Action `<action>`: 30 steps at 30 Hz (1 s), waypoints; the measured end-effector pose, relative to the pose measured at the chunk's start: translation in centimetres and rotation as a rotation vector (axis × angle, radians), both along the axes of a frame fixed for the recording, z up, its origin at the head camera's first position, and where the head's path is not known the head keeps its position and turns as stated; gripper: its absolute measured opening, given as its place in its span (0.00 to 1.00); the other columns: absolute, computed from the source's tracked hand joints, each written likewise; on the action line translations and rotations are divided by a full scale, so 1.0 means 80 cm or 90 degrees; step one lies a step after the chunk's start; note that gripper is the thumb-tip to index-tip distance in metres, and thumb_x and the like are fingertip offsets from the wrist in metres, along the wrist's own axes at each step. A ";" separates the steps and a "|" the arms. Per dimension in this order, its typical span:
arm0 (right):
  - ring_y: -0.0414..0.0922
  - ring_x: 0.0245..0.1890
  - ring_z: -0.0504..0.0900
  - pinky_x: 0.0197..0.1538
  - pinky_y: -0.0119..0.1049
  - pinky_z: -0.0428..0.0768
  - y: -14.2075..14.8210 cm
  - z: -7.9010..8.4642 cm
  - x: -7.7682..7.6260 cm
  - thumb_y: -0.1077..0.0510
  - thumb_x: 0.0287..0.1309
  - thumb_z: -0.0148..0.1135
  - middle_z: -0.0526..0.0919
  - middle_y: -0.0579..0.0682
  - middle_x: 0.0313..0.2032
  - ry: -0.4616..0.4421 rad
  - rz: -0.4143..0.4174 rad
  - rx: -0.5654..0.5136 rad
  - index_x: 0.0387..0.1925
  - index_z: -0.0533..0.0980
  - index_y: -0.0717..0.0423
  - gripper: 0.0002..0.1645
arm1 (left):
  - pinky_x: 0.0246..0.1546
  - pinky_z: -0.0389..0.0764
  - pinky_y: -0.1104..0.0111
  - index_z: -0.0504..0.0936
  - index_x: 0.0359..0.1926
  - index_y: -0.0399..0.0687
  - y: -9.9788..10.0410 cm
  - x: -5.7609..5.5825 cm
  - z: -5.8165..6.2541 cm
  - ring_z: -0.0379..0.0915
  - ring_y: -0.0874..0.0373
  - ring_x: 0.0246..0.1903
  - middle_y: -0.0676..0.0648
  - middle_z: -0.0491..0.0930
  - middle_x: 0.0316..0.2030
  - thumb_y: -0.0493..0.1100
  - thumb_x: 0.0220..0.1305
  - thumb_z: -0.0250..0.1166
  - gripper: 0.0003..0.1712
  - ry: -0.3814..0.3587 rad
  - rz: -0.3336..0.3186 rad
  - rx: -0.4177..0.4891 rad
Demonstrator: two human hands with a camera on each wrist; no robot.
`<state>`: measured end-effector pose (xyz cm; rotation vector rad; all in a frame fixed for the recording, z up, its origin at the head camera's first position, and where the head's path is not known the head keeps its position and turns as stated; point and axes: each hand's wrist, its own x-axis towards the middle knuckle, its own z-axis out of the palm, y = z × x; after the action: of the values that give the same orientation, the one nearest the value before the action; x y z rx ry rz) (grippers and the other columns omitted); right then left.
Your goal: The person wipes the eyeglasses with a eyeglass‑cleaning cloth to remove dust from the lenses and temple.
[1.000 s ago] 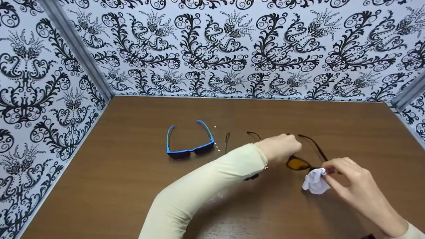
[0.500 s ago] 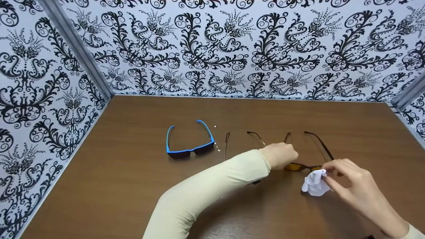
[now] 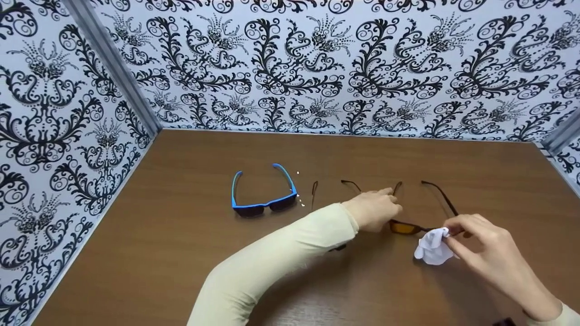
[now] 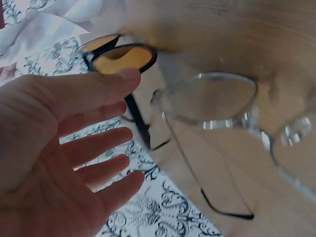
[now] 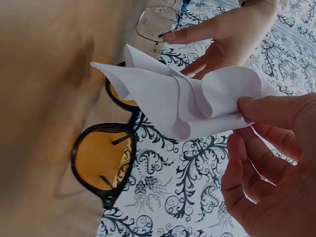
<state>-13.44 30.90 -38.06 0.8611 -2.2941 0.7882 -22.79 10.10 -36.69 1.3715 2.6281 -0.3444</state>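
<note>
Amber-lensed glasses [image 3: 404, 227] with a dark frame rest on the table, temples pointing toward the back wall. My left hand [image 3: 374, 209] is beside their left end, fingers loosely extended and apart; in the left wrist view the thumb overlaps the edge of an amber lens [image 4: 123, 60], and contact is unclear. Between thumb and fingertips, my right hand [image 3: 491, 246] pinches a crumpled white cloth [image 3: 435, 248] in front of the other lens. Clear glasses [image 4: 217, 124] with a thin metal frame stand close by, mostly hidden under my left arm in the head view.
Blue-framed sunglasses [image 3: 265, 206] lie farther left on the brown table [image 3: 181, 253]. Small white specks [image 3: 299, 195] are scattered just right of them. Patterned panels [image 3: 317, 68] rise along the back and sides.
The amber glasses turned slightly and shifted right, then settled. My left hand's fingers have loosened from their left side and spread. My right hand keeps pinching the cloth almost in place.
</note>
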 end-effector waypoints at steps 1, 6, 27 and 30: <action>0.33 0.31 0.75 0.37 0.16 0.73 -0.002 0.003 -0.002 0.71 0.44 0.68 0.80 0.45 0.30 -0.001 0.002 0.004 0.33 0.80 0.60 0.11 | 0.67 0.57 0.68 0.74 0.63 0.56 -0.006 0.000 0.002 0.53 0.54 0.69 0.52 0.69 0.64 0.40 0.66 0.60 0.24 -0.004 0.005 0.007; 0.37 0.32 0.77 0.36 0.18 0.76 -0.023 0.016 -0.018 0.80 0.27 0.71 0.81 0.47 0.31 0.014 0.008 0.059 0.32 0.80 0.60 0.25 | 0.68 0.55 0.61 0.75 0.63 0.53 -0.046 -0.004 0.011 0.47 0.50 0.71 0.48 0.64 0.68 0.41 0.67 0.59 0.23 -0.024 0.048 0.063; 0.42 0.27 0.75 0.30 0.38 0.73 -0.181 -0.032 -0.032 0.55 0.41 0.77 0.79 0.44 0.28 -0.014 0.139 0.304 0.27 0.78 0.51 0.13 | 0.66 0.55 0.44 0.79 0.50 0.40 -0.180 -0.035 0.005 0.47 0.37 0.69 0.35 0.65 0.65 0.40 0.66 0.60 0.14 -0.061 0.219 0.200; 0.42 0.26 0.75 0.30 0.39 0.73 -0.187 -0.038 -0.030 0.53 0.44 0.75 0.77 0.43 0.26 -0.030 0.149 0.324 0.25 0.77 0.51 0.13 | 0.66 0.54 0.45 0.79 0.51 0.39 -0.185 -0.035 0.003 0.47 0.37 0.70 0.35 0.67 0.64 0.39 0.66 0.59 0.15 -0.073 0.224 0.220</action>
<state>-15.80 15.97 -41.07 1.3651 -2.5076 0.3107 -25.57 -4.66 -36.43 0.9368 2.8467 0.2362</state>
